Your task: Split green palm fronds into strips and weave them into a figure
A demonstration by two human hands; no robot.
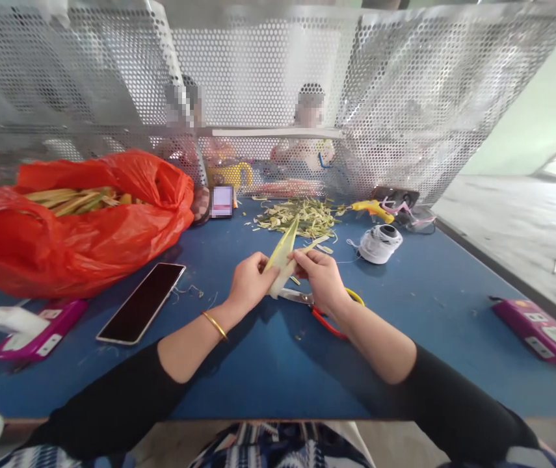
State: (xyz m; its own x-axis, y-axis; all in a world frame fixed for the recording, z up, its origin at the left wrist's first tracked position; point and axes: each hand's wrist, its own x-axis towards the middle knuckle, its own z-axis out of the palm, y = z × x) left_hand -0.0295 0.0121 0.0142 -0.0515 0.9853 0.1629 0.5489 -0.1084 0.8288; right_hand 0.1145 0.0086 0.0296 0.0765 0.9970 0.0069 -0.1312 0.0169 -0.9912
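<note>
Over the middle of the blue table, my left hand [252, 281] pinches the left side of a pale green husk-like leaf [285, 250], whose pointed tip rises away from me. My right hand [322, 278] is closed on the right side of the same leaf, where a narrow strip sticks out between the fingers. Below my right hand lie scissors [325, 320] with red and yellow handles, their blades partly showing. Beyond both hands is a loose pile of green trimmings [307, 216].
A red plastic bag [155, 224] of leaf pieces fills the back left, with a phone [142, 304] before it. White thread [379, 244] and a yellow tool [372, 208] are at right. Purple power strips [541, 328] lie at both sides. Perforated metal [268, 71] stands behind, people beyond.
</note>
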